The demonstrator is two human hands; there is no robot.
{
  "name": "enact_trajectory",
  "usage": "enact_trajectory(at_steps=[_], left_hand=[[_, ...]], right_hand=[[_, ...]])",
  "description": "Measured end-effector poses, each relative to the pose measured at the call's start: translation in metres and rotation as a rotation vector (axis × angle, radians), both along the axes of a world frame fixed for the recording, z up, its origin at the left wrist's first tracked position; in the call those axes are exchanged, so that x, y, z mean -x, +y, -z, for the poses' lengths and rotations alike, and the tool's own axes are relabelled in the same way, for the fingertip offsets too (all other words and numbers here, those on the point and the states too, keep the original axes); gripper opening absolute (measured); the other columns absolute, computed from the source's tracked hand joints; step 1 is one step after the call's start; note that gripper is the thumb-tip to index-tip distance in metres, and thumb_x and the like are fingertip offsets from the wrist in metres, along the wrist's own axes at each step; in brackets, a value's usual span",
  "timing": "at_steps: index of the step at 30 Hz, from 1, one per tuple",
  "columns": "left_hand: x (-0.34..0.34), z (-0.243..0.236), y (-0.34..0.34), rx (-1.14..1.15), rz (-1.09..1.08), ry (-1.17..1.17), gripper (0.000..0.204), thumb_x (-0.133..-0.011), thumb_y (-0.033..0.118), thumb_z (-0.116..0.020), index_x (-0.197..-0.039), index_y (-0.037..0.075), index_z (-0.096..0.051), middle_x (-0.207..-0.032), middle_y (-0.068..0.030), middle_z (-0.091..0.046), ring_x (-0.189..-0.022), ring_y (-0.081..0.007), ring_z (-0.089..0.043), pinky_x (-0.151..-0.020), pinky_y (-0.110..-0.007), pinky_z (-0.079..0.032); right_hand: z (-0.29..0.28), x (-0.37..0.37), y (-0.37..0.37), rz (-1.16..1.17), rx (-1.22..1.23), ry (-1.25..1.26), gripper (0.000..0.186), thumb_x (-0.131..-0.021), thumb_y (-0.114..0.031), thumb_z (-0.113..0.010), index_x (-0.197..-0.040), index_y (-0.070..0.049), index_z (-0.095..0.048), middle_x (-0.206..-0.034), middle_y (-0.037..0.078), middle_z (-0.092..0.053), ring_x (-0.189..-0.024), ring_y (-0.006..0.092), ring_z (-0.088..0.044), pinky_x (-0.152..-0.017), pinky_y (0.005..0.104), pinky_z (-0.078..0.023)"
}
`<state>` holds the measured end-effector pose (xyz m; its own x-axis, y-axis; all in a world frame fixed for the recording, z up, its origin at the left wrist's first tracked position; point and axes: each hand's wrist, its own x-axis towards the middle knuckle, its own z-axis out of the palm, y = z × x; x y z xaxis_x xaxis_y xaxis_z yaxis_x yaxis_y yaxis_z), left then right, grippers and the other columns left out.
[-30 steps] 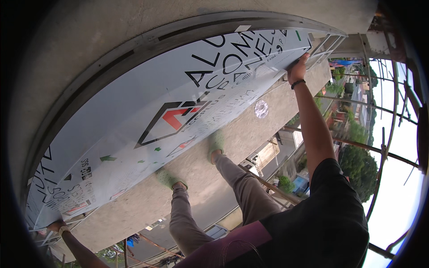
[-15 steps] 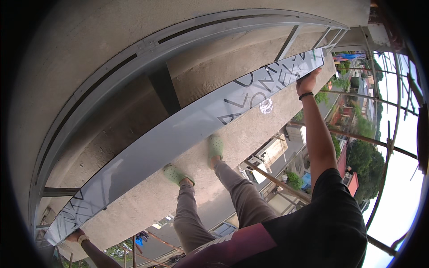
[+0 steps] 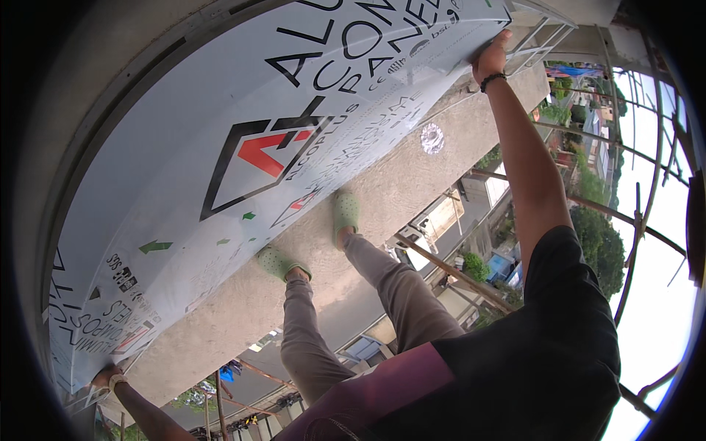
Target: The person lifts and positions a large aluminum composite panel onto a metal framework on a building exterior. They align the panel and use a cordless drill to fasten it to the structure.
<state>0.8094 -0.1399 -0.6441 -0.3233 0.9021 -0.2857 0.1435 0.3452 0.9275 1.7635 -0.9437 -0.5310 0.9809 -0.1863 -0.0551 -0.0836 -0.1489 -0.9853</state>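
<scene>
A long white cladding panel (image 3: 184,147) with printed lettering, a red and black emblem and green arrows spans the view, its broad face turned toward me. At its lower left corner, my left hand (image 3: 109,378), with a pale band at the wrist, grips the edge. My right hand (image 3: 491,60), wearing a dark beaded bracelet, is closed on the edge near the upper right end, the thumb pointing up. Fingers behind the panel are partly hidden. The panel stands against a grey metal frame (image 3: 543,37) and covers most of it.
I stand in green clogs (image 3: 346,211) on a narrow concrete ledge (image 3: 397,180). A shiny silver roll (image 3: 432,138) lies on it near the panel. Beyond the ledge is a drop to a street, with scaffold poles (image 3: 452,268) along the edge.
The panel has tilted up from a nearly edge-on position, so its printed face now shows and hides the frame's openings. Both hands moved slightly up and left with it.
</scene>
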Motion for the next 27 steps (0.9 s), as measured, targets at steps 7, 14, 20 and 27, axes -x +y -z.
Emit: enact_trajectory(at_steps=[7, 14, 20, 27], left_hand=[[-0.016, -0.002, 0.019, 0.051, -0.078, -0.140, 0.061, -0.098, 0.044, -0.049, -0.138, -0.001, -0.057, -0.144, -0.0185, -0.058, -0.132, -0.0347, -0.053, -0.116, -0.049, -0.036], [-0.027, -0.046, -0.006, 0.113, 0.009, -0.153, 0.067, -0.096, 0.051, -0.049, -0.142, 0.003, -0.056, -0.146, -0.0143, -0.058, -0.134, -0.0353, -0.052, -0.116, -0.048, -0.036], [-0.057, -0.049, -0.031, 0.137, 0.084, 0.012, 0.065, -0.098, 0.051, -0.044, -0.139, 0.003, -0.058, -0.141, -0.0153, -0.061, -0.130, -0.0355, -0.055, -0.114, -0.048, -0.041], [-0.012, -0.059, -0.010, 0.143, 0.231, 0.055, 0.067, -0.097, 0.054, -0.042, -0.139, 0.004, -0.058, -0.137, -0.0157, -0.063, -0.126, -0.0364, -0.058, -0.110, -0.047, -0.044]], right_hand=[[-0.001, 0.007, -0.017, -0.032, 0.022, -0.069, 0.080, -0.102, -0.073, -0.029, -0.147, -0.010, -0.048, -0.147, 0.006, -0.056, -0.133, 0.0246, -0.055, -0.111, 0.0406, -0.045], [-0.038, 0.008, -0.022, -0.022, 0.068, 0.023, 0.082, -0.102, -0.072, -0.030, -0.148, -0.008, -0.047, -0.149, 0.009, -0.054, -0.137, 0.0266, -0.051, -0.117, 0.0399, -0.039], [-0.042, -0.020, -0.048, -0.006, 0.150, 0.107, 0.083, -0.103, -0.070, -0.032, -0.149, -0.003, -0.046, -0.150, 0.011, -0.053, -0.137, 0.0252, -0.050, -0.117, 0.0385, -0.037], [-0.020, -0.024, -0.046, -0.017, 0.172, 0.194, 0.086, -0.102, -0.073, -0.032, -0.149, -0.002, -0.047, -0.148, 0.011, -0.054, -0.135, 0.0237, -0.052, -0.116, 0.0376, -0.038]])
